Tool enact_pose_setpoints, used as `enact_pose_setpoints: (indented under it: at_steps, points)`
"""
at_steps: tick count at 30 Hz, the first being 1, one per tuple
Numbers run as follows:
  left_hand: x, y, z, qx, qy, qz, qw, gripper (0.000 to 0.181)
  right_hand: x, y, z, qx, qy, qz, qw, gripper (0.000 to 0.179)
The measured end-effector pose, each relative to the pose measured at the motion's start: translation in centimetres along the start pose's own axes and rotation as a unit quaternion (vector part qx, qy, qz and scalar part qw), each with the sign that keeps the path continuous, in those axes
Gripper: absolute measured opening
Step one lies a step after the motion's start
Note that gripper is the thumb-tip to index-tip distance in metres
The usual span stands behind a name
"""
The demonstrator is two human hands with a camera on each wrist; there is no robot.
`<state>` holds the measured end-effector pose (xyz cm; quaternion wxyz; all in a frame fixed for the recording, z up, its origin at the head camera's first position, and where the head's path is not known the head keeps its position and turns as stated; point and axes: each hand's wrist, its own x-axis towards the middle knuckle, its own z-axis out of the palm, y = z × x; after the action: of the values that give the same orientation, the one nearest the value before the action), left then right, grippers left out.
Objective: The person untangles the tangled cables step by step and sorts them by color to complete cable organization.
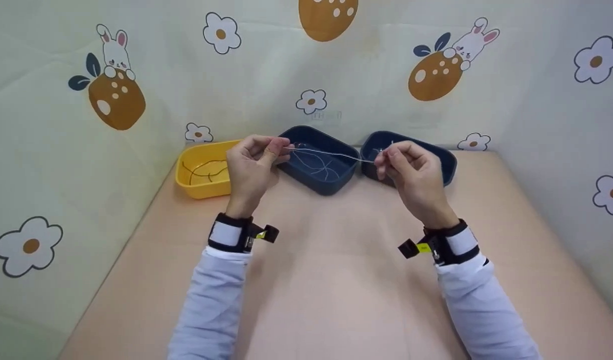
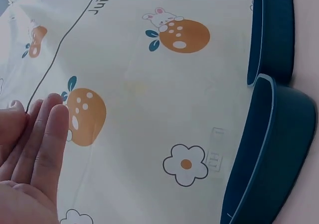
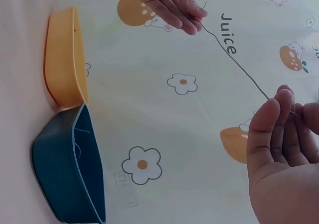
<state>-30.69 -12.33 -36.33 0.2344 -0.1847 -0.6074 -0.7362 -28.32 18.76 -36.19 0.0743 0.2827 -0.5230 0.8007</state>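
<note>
A thin pale string runs nearly taut between both hands, in the air above the middle box. My left hand pinches one end between thumb and fingertips; in the right wrist view a short tip of string pokes out past that thumb. At the other end, my right hand pinches the string between thumb and fingers. Against the backdrop the string looks dark in the left wrist view and shows slight bends.
A yellow box at the back left holds dark strands. The middle dark blue box contains several pale strands. Another dark blue box sits behind my right hand, its inside partly hidden. A printed cloth stands behind the table.
</note>
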Motion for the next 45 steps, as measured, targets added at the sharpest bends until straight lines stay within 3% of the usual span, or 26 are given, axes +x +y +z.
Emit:
enact_pose_setpoints:
  at_steps: [4,7,11,15,20,26,32,38,45]
  points:
    - [0.2,-0.2,-0.4,0.003,-0.007,-0.032,0.9995,0.015,0.0,0.1,-0.3,-0.046,0.032,-0.012,0.9983,0.021]
    - [0.4,-0.3,-0.7,0.017,-0.001,-0.036,0.9992,0.018,0.1,0.2,-0.6,-0.073,0.068,-0.018,0.9949,0.026]
    - [0.4,-0.3,-1.2,0.034,0.005,-0.032,0.9989,0.022,0.1,0.2,-1.1,-0.069,0.103,-0.022,0.9921,0.028]
    - [0.3,-0.1,-1.6,0.028,0.003,-0.049,0.9984,0.023,0.1,0.1,-1.4,-0.094,0.101,-0.027,0.9900,0.027]
    - [0.3,-0.2,-2.3,0.009,0.000,-0.071,0.9974,0.025,0.1,-0.3,-2.2,-0.180,0.068,-0.028,0.9809,0.021]
    - [0.5,-1.1,-2.9,0.026,-0.017,-0.079,0.9964,0.020,-0.1,-0.5,-3.5,-0.327,0.035,-0.027,0.9440,0.013]
    - [1.6,-3.2,-2.9,0.095,-0.021,-0.081,0.9920,0.017,0.0,0.4,-4.0,-0.391,0.037,-0.031,0.9190,0.011]
    - [3.8,-5.2,-2.6,0.187,-0.002,-0.092,0.9781,0.013,1.0,3.5,-3.3,-0.459,0.047,-0.046,0.8862,0.007]
    - [5.9,-7.7,-2.6,0.236,0.008,-0.145,0.9610,0.018,2.8,7.1,-2.2,-0.527,0.056,-0.065,0.8456,0.005]
